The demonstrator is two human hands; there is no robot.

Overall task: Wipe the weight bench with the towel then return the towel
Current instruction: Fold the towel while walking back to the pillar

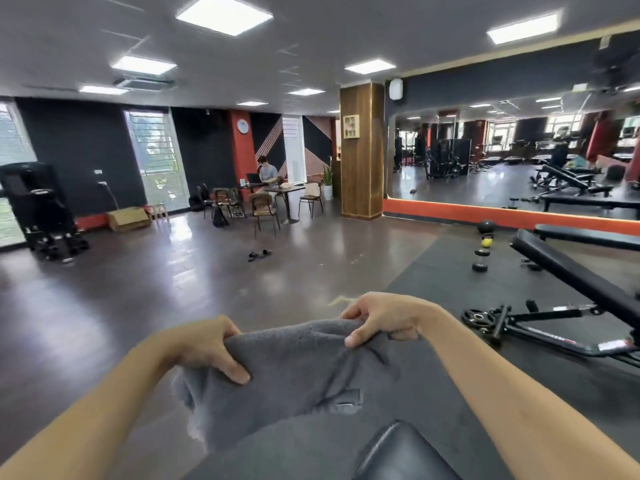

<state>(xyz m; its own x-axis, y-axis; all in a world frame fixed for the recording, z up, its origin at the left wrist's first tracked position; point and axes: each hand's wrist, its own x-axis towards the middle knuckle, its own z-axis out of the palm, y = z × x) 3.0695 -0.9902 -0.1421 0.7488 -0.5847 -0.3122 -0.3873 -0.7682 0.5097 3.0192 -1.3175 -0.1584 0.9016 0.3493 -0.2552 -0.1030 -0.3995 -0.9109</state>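
Black bench pad [398,452] taken as landmark, at the lower edge of view: the grey towel [287,375], stretched between left hand [207,348] and right hand [381,320], hangs just above and beyond the pad, blocking the way straight ahead. Right of the pad, the inclined bench [571,282] with its frame and a weight plate [479,318] obstructs; beyond that, dumbbell [480,259] and kettlebell [486,227] on the mat. Left of the pad, open floor [121,306] up to the sandals [259,254].
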